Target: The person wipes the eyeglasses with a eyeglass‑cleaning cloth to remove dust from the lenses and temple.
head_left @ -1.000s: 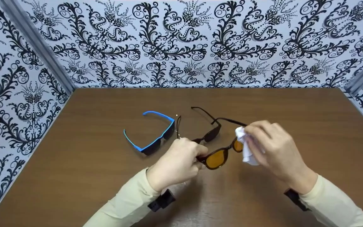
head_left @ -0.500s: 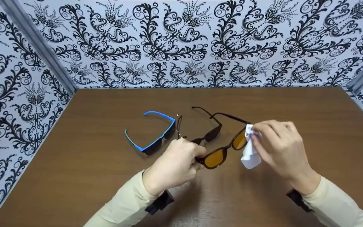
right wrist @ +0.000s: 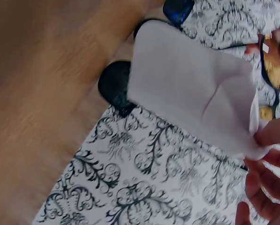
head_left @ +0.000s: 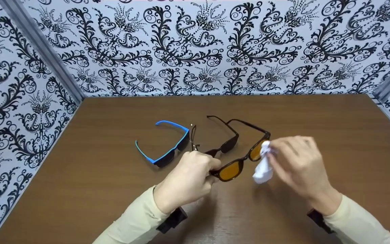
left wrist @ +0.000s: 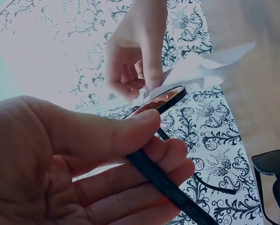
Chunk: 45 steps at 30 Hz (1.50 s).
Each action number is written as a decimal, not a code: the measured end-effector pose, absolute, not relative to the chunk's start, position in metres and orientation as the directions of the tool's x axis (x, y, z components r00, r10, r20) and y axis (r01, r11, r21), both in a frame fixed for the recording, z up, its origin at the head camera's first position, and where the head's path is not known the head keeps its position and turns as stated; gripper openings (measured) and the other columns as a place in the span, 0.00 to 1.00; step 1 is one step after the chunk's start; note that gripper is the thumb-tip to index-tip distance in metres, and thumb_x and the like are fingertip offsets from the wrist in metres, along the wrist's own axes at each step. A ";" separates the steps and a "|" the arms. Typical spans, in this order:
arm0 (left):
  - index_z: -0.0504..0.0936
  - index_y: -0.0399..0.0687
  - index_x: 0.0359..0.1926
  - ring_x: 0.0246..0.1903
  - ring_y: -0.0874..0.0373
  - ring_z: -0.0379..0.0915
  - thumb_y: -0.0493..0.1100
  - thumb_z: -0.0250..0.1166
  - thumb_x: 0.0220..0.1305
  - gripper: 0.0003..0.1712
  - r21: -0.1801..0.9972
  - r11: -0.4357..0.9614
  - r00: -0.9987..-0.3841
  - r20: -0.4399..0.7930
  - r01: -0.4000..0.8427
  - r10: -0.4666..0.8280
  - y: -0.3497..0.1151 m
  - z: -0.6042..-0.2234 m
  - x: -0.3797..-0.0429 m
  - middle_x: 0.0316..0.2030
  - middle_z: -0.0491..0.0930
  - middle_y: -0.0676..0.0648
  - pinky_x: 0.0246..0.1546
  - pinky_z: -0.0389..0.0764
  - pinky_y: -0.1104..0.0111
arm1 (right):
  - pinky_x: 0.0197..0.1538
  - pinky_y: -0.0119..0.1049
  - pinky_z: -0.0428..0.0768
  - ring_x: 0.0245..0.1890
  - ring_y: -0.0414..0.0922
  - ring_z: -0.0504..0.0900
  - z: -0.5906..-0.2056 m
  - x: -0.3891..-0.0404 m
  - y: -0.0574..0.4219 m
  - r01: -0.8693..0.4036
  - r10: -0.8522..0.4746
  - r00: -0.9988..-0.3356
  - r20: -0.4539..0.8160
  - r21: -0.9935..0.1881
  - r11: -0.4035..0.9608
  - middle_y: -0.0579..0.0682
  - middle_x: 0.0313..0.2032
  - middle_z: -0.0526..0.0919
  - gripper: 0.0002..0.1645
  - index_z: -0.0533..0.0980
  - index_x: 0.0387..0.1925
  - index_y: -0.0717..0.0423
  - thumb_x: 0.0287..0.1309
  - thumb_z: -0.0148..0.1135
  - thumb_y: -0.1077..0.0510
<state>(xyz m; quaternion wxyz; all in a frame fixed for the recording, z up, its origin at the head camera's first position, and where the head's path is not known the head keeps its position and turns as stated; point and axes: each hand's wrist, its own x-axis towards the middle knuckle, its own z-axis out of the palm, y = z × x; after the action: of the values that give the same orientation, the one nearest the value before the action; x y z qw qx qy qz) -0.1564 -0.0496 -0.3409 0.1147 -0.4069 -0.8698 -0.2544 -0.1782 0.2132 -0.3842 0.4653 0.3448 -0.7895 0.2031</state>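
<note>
Orange-lensed sunglasses with a dark frame are held up over the table, temples spread. My left hand pinches them at one hinge end; in the left wrist view the thumb presses the dark temple against the fingers. My right hand pinches a white cloth by its upper part, right at the far lens. The rest of the cloth hangs below the fingers. In the right wrist view the cloth spreads out flat from the fingertips, hiding part of the dark sunglasses behind it.
Blue-framed sunglasses with dark lenses lie on the wooden table left of centre. Dark sunglasses lie just behind the held pair, partly covered by my left hand. Patterned panels enclose the back and sides.
My right hand and the cloth move along the far lens, first right, then slightly back left and down. My left hand keeps its hold on the orange-lensed sunglasses, almost still.
</note>
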 end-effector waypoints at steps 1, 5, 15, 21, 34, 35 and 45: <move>0.69 0.48 0.16 0.19 0.66 0.62 0.23 0.61 0.37 0.16 0.345 0.544 -0.644 0.400 0.765 0.652 -0.049 -0.341 -0.156 0.16 0.67 0.56 0.22 0.65 0.71 | 0.35 0.45 0.68 0.28 0.53 0.78 -0.383 -0.179 0.215 -0.718 -0.340 -0.346 0.875 -0.014 0.696 0.57 0.31 0.82 0.19 0.79 0.33 0.65 0.63 0.53 0.51; 0.68 0.48 0.15 0.19 0.65 0.61 0.23 0.60 0.38 0.16 0.312 0.555 -0.636 0.396 0.771 0.662 -0.046 -0.340 -0.154 0.16 0.65 0.56 0.22 0.66 0.72 | 0.35 0.45 0.67 0.29 0.54 0.76 -0.377 -0.180 0.212 -0.716 -0.325 -0.359 0.875 -0.035 0.698 0.57 0.32 0.81 0.17 0.78 0.34 0.65 0.63 0.53 0.53; 0.74 0.48 0.17 0.21 0.62 0.73 0.26 0.66 0.43 0.14 0.295 0.590 -0.659 0.384 0.752 0.647 -0.047 -0.339 -0.153 0.18 0.75 0.54 0.23 0.74 0.69 | 0.30 0.41 0.74 0.28 0.51 0.78 -0.385 -0.175 0.202 -0.813 -0.456 -0.285 0.843 0.039 0.581 0.56 0.33 0.81 0.18 0.80 0.34 0.65 0.67 0.52 0.54; 0.75 0.46 0.18 0.22 0.60 0.76 0.27 0.68 0.44 0.13 0.351 0.567 -0.666 0.422 0.745 0.614 -0.052 -0.338 -0.154 0.19 0.76 0.53 0.25 0.75 0.67 | 0.30 0.40 0.71 0.28 0.51 0.78 -0.389 -0.179 0.219 -0.732 -0.383 -0.373 0.845 -0.015 0.681 0.57 0.33 0.81 0.20 0.79 0.35 0.66 0.66 0.51 0.51; 0.80 0.45 0.24 0.19 0.65 0.65 0.33 0.73 0.48 0.08 0.457 0.425 -0.624 0.587 0.782 0.516 -0.046 -0.333 -0.155 0.20 0.73 0.55 0.23 0.66 0.74 | 0.48 0.26 0.75 0.33 0.48 0.78 -0.401 -0.169 0.196 -0.918 -0.239 -0.289 0.927 -0.197 0.345 0.59 0.31 0.79 0.18 0.76 0.32 0.71 0.66 0.58 0.56; 0.82 0.45 0.25 0.20 0.64 0.66 0.33 0.73 0.49 0.07 0.469 0.402 -0.617 0.588 0.787 0.522 -0.045 -0.333 -0.154 0.21 0.76 0.54 0.24 0.67 0.75 | 0.48 0.26 0.75 0.34 0.48 0.79 -0.400 -0.168 0.193 -0.932 -0.212 -0.273 0.938 -0.203 0.301 0.59 0.31 0.79 0.17 0.75 0.32 0.72 0.65 0.59 0.57; 0.80 0.41 0.30 0.25 0.62 0.66 0.31 0.71 0.52 0.07 0.466 0.299 -0.548 0.618 0.833 0.563 -0.038 -0.332 -0.149 0.25 0.77 0.52 0.28 0.67 0.77 | 0.45 0.27 0.76 0.36 0.47 0.79 -0.390 -0.160 0.177 -0.972 -0.023 -0.224 0.974 -0.221 0.083 0.63 0.32 0.80 0.15 0.73 0.30 0.76 0.58 0.66 0.64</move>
<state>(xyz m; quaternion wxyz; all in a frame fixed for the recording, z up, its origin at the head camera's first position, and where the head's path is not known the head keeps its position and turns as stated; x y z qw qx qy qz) -0.1492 -0.0384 -0.3318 0.1718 -0.4430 -0.7875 -0.3926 -0.1600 0.1771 -0.3896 0.4525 0.4283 -0.5803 0.5244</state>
